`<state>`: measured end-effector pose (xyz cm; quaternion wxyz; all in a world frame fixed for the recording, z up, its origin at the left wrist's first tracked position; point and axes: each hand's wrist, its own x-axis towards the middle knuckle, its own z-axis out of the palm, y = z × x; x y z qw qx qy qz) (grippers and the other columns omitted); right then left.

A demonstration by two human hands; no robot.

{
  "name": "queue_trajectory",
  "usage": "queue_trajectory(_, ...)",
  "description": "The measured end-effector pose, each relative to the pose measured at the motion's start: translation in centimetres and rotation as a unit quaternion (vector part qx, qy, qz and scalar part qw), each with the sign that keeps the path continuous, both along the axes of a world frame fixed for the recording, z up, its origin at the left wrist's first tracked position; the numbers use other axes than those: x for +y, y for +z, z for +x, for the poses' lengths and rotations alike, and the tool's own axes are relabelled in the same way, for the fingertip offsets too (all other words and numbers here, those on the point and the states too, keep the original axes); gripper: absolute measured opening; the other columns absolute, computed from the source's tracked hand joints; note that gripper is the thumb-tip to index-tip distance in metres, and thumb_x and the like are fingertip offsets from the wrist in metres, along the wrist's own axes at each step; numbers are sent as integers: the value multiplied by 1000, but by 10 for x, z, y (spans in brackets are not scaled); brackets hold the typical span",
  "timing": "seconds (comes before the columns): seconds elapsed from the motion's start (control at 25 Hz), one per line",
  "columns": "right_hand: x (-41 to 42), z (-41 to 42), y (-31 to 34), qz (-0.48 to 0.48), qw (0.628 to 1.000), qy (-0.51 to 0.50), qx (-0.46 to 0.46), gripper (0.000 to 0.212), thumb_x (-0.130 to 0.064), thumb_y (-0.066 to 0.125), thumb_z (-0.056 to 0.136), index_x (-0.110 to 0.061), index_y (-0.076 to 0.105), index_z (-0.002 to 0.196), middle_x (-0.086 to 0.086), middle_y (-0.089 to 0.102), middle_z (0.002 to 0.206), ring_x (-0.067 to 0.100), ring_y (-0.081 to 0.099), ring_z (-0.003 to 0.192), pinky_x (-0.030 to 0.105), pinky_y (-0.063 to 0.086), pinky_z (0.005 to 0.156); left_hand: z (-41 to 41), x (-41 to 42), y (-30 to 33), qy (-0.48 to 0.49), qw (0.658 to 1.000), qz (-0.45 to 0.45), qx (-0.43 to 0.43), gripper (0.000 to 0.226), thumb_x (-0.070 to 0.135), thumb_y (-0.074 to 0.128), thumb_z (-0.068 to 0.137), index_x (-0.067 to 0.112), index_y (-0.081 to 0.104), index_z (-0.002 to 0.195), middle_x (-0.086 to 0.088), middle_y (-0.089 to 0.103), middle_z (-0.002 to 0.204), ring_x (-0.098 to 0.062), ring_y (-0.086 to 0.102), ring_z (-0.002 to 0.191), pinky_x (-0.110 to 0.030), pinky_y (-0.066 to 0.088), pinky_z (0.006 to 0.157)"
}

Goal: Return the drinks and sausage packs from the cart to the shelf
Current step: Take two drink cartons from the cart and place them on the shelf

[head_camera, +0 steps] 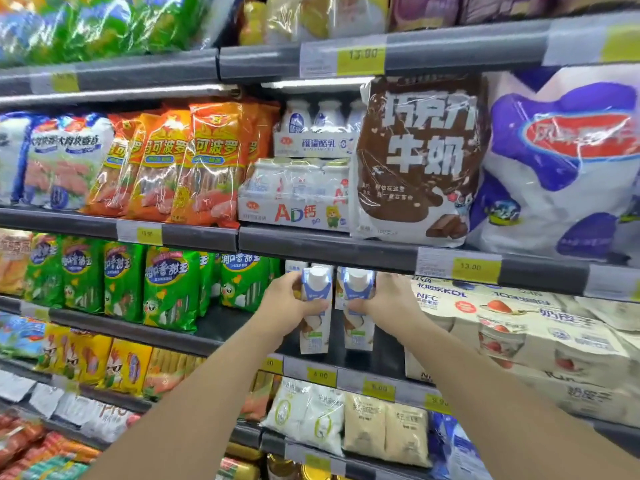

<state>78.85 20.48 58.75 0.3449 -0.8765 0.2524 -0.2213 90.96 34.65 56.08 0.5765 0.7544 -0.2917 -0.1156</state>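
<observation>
My left hand [290, 301] grips a blue-and-white drink carton [316, 323] with a white cap, held upright at the shelf front. My right hand [384, 297] grips a second matching drink carton [359, 327] just to the right of the first. Both cartons stand at the front edge of the third shelf [311, 367], in a gap with more cartons of the same kind behind them. Green sausage packs [169, 289] fill the same shelf to the left. Orange sausage packs [194, 164] stand one shelf higher. The cart is out of view.
Strawberry yoghurt multipacks [519, 337] crowd the shelf right of the gap. Above hangs a brown chocolate milk bag [415, 157] and small bottle packs [298, 192]. Below lie milk pouches [311, 414] and yellow sausage packs [104, 365]. Price tags line the shelf rails.
</observation>
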Motion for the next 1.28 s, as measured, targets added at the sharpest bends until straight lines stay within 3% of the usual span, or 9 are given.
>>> queue_trajectory(0.2,-15,18,11,-16,991,-35,130,35,-38,69,88,-11,71,110,9,70,111,17,59,86,22,44,61,20,-35,-3,-14,1000,23,-7,38,15,83,75,17,65,108,-2,74,99,-21,71,90,-33,55,67)
queue_trajectory(0.36,-26,26,17,67,979,-60,182,49,-41,53,97,-7,59,132,12,59,137,27,56,125,14,50,87,37,-60,-9,-52,998,22,-5,32,14,82,76,14,68,105,-3,76,96,-22,72,93,-36,58,76)
queue_trajectory(0.44,-25,33,17,52,971,-74,220,51,-45,51,97,-10,58,134,9,58,139,26,54,128,27,45,104,42,-65,-8,-66,997,19,-21,29,15,82,76,15,69,102,-1,75,93,-19,72,90,-33,57,74)
queue_trajectory(0.52,-22,37,20,37,965,-96,240,50,-44,53,96,-12,58,133,8,58,137,25,54,127,36,42,109,47,-64,-10,-82,995,34,-36,25,17,84,75,22,68,93,4,74,90,-12,70,84,-31,57,74)
queue_trajectory(0.68,-23,37,20,63,962,-134,230,48,-36,55,96,-7,54,134,12,55,138,27,52,127,36,40,109,55,-59,-28,-123,983,109,-86,44,17,86,72,22,60,108,7,71,95,-7,68,85,-32,58,80)
queue_trajectory(0.84,-31,38,8,142,962,-163,167,57,-37,73,84,-9,57,131,11,56,137,27,54,123,32,42,90,57,-60,-29,-117,984,103,-90,42,14,82,75,21,60,110,7,69,93,-8,66,84,-33,57,82)
queue_trajectory(1.12,-33,39,13,118,968,-112,190,56,-33,71,87,-10,54,135,11,51,142,29,50,129,37,39,107,60,-58,-28,-117,984,104,-86,39,12,82,75,19,60,107,5,70,96,-12,67,88,-39,59,84)
queue_trajectory(1.28,-29,37,16,77,968,-106,214,52,-35,67,90,-9,55,134,11,54,139,28,52,126,37,41,108,59,-58,-28,-115,984,103,-86,41,12,82,76,19,61,110,7,69,95,-11,67,88,-38,59,83)
